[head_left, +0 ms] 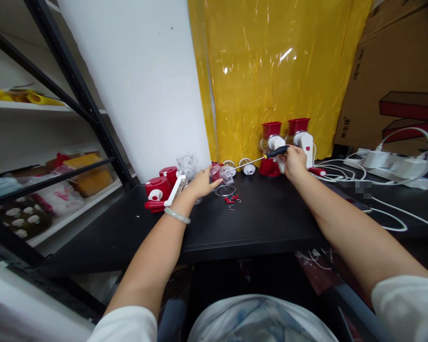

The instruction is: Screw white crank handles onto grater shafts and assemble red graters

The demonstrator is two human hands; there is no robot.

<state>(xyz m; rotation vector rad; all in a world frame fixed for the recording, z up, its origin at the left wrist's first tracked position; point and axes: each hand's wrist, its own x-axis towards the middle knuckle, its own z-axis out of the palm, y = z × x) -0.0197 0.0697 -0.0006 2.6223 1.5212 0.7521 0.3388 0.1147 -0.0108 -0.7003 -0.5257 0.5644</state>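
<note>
My left hand (200,184) is closed round a small clear plastic part (221,175) with a red piece in it, held just above the black table (257,223). My right hand (294,160) grips the black-and-yellow handle of a screwdriver (271,155), whose shaft points left toward the clear part. A clear ring (225,191) and small red bits (233,199) lie under the part. Two red-and-white grinder-like units (271,148) stand just behind my right hand.
More red-and-white units (161,192) and a clear cup (187,165) lie at the left. White cables and a power strip (392,166) cover the right side. A yellow plastic sheet (274,71) hangs behind, cardboard boxes (399,76) at right, metal shelving (57,180) at left.
</note>
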